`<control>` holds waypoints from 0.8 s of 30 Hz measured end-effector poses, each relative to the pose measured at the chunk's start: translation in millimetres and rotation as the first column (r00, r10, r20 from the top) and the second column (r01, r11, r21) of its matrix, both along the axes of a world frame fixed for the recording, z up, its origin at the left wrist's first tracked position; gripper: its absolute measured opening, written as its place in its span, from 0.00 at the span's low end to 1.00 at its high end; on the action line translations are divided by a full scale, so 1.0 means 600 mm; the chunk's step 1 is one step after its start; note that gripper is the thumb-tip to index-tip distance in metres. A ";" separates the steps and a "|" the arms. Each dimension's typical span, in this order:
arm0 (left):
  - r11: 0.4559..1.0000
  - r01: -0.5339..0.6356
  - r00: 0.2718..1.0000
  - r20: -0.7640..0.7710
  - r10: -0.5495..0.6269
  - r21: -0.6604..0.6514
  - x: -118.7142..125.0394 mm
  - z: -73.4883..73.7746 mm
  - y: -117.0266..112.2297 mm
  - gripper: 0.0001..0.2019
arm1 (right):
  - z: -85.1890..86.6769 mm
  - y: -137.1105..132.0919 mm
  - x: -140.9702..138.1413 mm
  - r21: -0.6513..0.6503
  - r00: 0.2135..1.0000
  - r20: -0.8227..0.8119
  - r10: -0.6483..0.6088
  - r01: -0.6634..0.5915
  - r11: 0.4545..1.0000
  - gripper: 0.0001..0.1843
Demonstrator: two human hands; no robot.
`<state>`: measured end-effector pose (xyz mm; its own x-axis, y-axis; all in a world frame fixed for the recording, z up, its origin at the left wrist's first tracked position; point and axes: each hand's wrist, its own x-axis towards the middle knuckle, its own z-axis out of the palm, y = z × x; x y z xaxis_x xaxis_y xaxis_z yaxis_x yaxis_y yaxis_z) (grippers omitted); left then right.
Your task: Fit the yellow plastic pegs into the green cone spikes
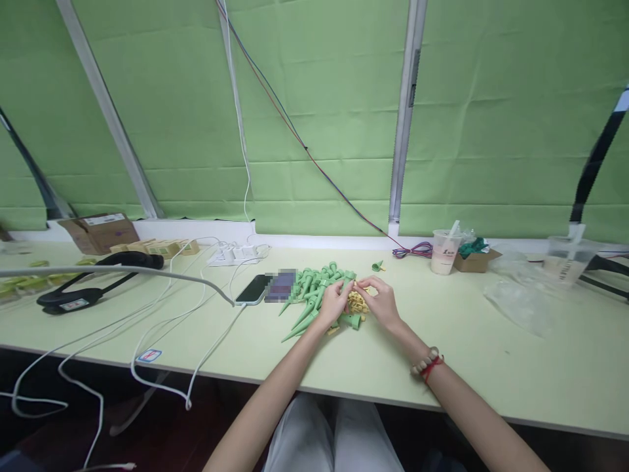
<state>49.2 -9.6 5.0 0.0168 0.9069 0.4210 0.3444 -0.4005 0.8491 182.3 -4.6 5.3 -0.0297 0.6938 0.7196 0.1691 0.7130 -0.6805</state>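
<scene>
A heap of green plastic cone-shaped pieces (307, 320) with pointed tips lies on the table, under and left of my hands. My left hand (335, 303) is closed in a pinch at its right side; fingers mostly hide whatever it grips. Close beside it, my right hand (382, 303) pinches thumb and forefinger together, the fingertips of both hands almost meeting. A bit of yellow shows at the right fingertips, too small to name surely. Small yellow plastic pieces (358, 303) are piled between and beneath the hands. One green piece (377, 266) lies apart, behind the right hand.
Left of the heap are a phone (254, 290) on a white cable and a power strip (233, 254). A black headset-like strap (73, 298) and a cardboard box (101, 233) stand farther left. Drink cups (443, 252), a small box (476, 261) and a plastic bag (518, 305) are right.
</scene>
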 end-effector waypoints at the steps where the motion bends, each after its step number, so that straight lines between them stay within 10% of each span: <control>1: 1.000 -0.003 1.000 0.010 0.003 0.009 -0.001 0.001 0.001 0.19 | 0.001 0.002 -0.001 -0.031 1.000 -0.028 0.012 -0.012 0.999 0.14; 6: 0.997 -0.054 0.998 0.040 0.052 0.049 -0.009 0.007 0.009 0.19 | -0.005 0.023 -0.003 -0.388 0.935 -0.307 0.175 -0.291 0.875 0.20; 13: 0.978 -0.134 0.984 -0.092 0.150 0.160 -0.016 -0.001 0.013 0.19 | -0.012 0.031 -0.004 -0.493 0.880 -0.416 0.230 -0.430 0.756 0.22; 24: 0.963 -0.161 0.960 -0.194 0.204 0.214 -0.019 -0.003 0.001 0.21 | -0.014 0.028 -0.008 -0.443 0.884 -0.395 0.249 -0.421 0.792 0.22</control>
